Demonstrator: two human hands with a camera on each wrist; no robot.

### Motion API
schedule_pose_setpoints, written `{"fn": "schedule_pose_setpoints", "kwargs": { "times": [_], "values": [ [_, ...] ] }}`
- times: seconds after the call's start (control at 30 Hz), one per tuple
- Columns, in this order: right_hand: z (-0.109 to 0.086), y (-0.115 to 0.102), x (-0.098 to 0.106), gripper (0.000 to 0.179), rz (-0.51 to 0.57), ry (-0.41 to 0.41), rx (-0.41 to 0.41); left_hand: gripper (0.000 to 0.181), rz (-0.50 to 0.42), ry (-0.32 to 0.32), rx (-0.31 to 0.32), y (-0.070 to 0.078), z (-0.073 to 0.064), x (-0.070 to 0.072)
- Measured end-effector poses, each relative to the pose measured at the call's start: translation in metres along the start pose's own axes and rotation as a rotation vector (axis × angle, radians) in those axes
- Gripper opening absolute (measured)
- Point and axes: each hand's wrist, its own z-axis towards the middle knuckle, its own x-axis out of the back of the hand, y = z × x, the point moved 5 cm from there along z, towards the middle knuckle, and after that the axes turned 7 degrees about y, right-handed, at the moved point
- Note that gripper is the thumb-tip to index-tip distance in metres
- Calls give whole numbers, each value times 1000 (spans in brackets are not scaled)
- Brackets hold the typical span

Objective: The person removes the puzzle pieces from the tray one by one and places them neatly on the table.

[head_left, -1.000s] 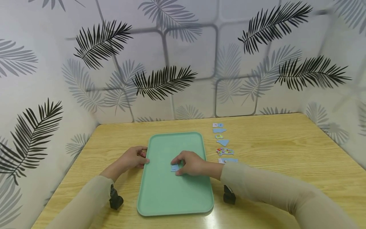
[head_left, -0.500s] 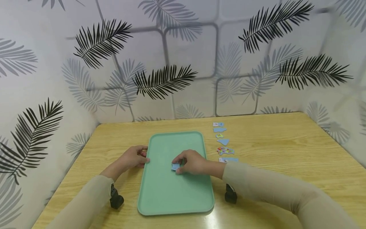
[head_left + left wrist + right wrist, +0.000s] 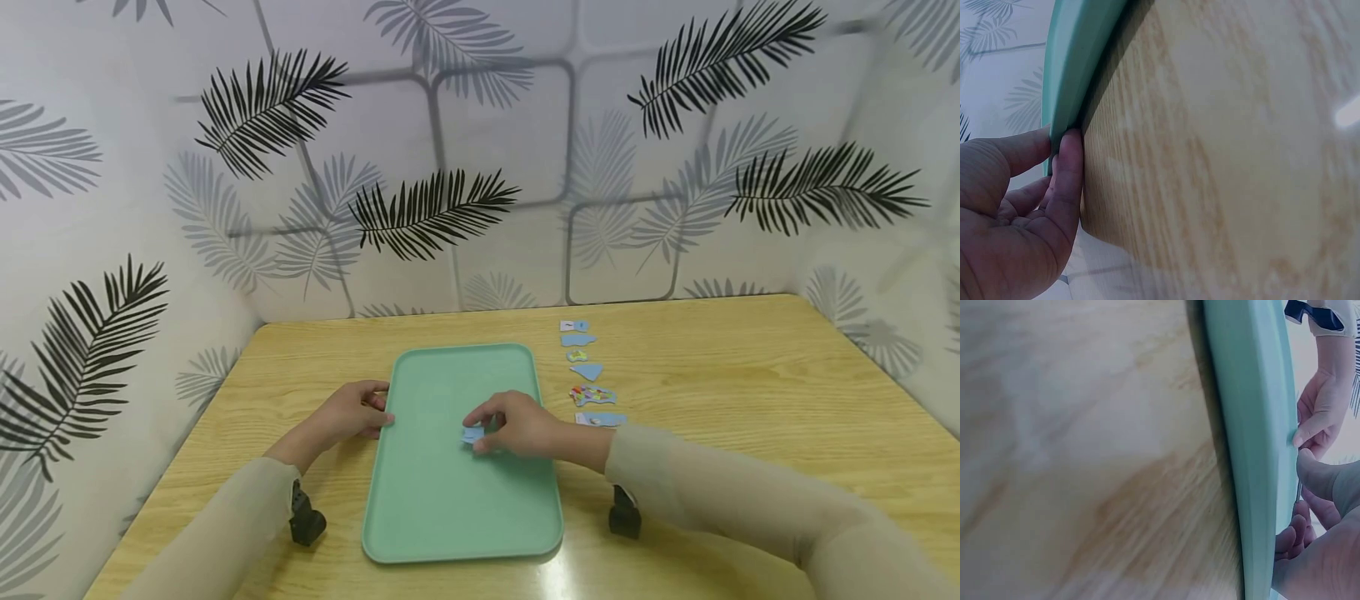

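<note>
A pale green tray [image 3: 457,508] lies on the wooden table. At its left rim my left hand [image 3: 351,414] holds on, and the left wrist view shows the thumb over the edge and fingers [image 3: 1067,164] below it. Over the tray's middle, my right hand [image 3: 519,425] pinches a small light blue puzzle piece [image 3: 472,434] between thumb and fingers. The piece's far side is covered by the hand. In the right wrist view only a thin edge of the piece shows near the thumb [image 3: 1315,475].
To the right of the tray several puzzle pieces lie in a column: a white-and-blue one [image 3: 574,326], a blue triangular one [image 3: 587,372], a multicoloured one [image 3: 592,395] and a blue-and-white one [image 3: 600,418] near the right sleeve. A leaf-patterned wall [image 3: 510,250] stands behind the table.
My right hand has moved slightly right over the tray with the blue puzzle piece, which seems to have tilted or lifted. The left hand stays on the tray's rim.
</note>
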Motion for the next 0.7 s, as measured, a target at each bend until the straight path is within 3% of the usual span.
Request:
{"fn": "schedule_pose_setpoints", "kwargs": {
  "times": [0.37,0.7],
  "values": [
    [-19,6,24,29,-7,42,-9,59,-6,3,0,-2,1,0],
    [-47,14,54,30,12,86,40,60,9,4,-5,-1,1,0]
  ]
}}
